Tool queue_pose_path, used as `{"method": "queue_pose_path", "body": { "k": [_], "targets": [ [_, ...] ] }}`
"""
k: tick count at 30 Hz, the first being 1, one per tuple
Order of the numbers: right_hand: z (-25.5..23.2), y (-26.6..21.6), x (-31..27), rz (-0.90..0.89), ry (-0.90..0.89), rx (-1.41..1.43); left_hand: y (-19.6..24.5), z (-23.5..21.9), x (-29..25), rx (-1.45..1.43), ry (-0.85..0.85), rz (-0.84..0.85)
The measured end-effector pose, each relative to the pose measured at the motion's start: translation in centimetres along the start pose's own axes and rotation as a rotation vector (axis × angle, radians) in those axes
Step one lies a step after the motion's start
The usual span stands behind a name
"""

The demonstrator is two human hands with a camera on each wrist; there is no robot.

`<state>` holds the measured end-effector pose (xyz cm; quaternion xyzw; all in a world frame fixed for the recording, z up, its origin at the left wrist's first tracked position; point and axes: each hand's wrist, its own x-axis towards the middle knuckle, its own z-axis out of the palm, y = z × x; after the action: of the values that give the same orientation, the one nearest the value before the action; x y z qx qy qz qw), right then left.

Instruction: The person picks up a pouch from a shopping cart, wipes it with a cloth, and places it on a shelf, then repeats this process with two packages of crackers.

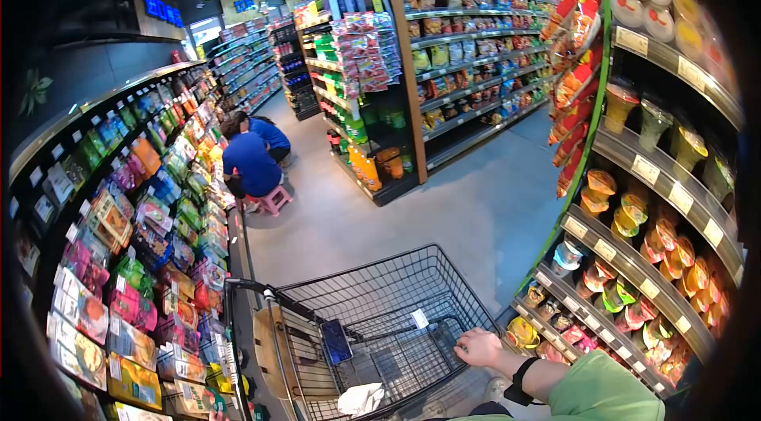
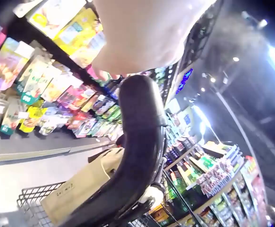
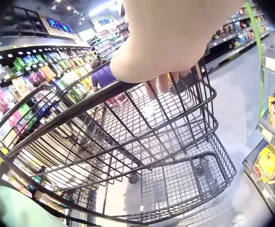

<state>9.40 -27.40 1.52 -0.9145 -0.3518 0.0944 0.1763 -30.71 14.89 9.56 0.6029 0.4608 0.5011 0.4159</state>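
Note:
My right hand lies on the near side rim of a black wire shopping cart. In the right wrist view the fingers of that hand bend down over the top bar. My left hand is just above the black curved end of the cart handle, beside shelved packets; its fingers are mostly hidden. A crumpled white bag or cloth and a dark blue rectangular item are in the cart. A tan panel stands at the handle end.
Sloping shelves of bagged snacks run along the left. Cups of jelly and drinks fill a curved rack on the right. Two people in blue crouch by the left shelf, one on a pink stool. A shelf island stands ahead.

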Motion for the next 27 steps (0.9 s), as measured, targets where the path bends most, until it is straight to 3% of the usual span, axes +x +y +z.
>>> {"method": "queue_pose_path", "body": {
  "k": [2, 3, 5, 6, 7, 9, 10, 11, 13, 14, 16, 17, 19, 20, 21, 23, 27],
  "targets": [
    [-0.3, 0.2, 0.5, 0.059, -0.079, -0.033, -0.3, 2.2, 1.5, 0.287, -0.034, 0.362],
    [-0.3, 0.3, 0.7, 0.052, -0.080, -0.037, -2.8, 1.5, 2.6, 0.395, -0.277, 0.049],
    [-0.3, 0.6, 1.3, 0.079, -0.120, -0.058, 7.5, 5.0, -1.5, 0.747, -0.277, 0.389],
    [-0.4, 0.7, 1.5, 0.072, -0.119, -0.061, 7.8, 5.2, -1.4, 0.677, -0.276, 0.433],
    [-0.4, 0.8, 1.8, 0.075, -0.128, -0.062, 7.9, 5.3, -1.3, 0.675, -0.269, 0.431],
    [-0.5, 1.0, 2.4, 0.073, -0.139, -0.066, 7.6, 5.7, -0.8, 0.680, -0.303, 0.153],
    [-0.4, 1.1, 2.7, 0.078, -0.147, -0.088, 4.1, 5.1, 0.5, 0.650, -0.315, 0.194],
    [-0.3, 1.1, 2.9, 0.083, -0.155, -0.109, 2.3, 4.8, 1.5, 0.674, -0.365, 0.125],
    [-0.9, 0.6, 3.5, 0.097, -0.157, -0.106, -6.8, 3.7, 5.6, 0.754, -0.428, 0.144],
    [-1.1, 0.5, 3.8, 0.114, -0.156, -0.101, -6.1, 3.9, 5.5, 0.757, -0.428, 0.141],
    [-0.6, 0.8, 4.7, 0.115, -0.137, -0.091, -0.5, 6.2, 4.4, 0.751, -0.431, 0.294],
    [-0.2, 0.9, 5.1, 0.119, -0.114, -0.082, 2.2, 7.5, 4.0, 0.758, -0.433, 0.288],
    [0.0, 0.9, 6.2, 0.124, -0.135, -0.080, 6.0, 9.8, 3.4, 0.744, -0.420, -0.134],
    [0.2, 0.9, 6.9, 0.128, -0.124, -0.091, -3.2, 8.2, 7.0, 0.771, -0.302, 0.154],
    [0.2, 0.9, 7.3, 0.134, -0.112, -0.102, -2.5, 8.6, 7.2, 0.777, -0.311, 0.151],
    [-0.3, 0.5, 8.3, 0.151, -0.130, -0.101, 1.6, 10.8, 7.4, 0.822, -0.380, -0.042],
    [-0.1, 0.2, 10.5, 0.201, -0.121, -0.105, 2.4, 13.5, 9.4, 0.816, -0.404, 0.024]
  ]
}}
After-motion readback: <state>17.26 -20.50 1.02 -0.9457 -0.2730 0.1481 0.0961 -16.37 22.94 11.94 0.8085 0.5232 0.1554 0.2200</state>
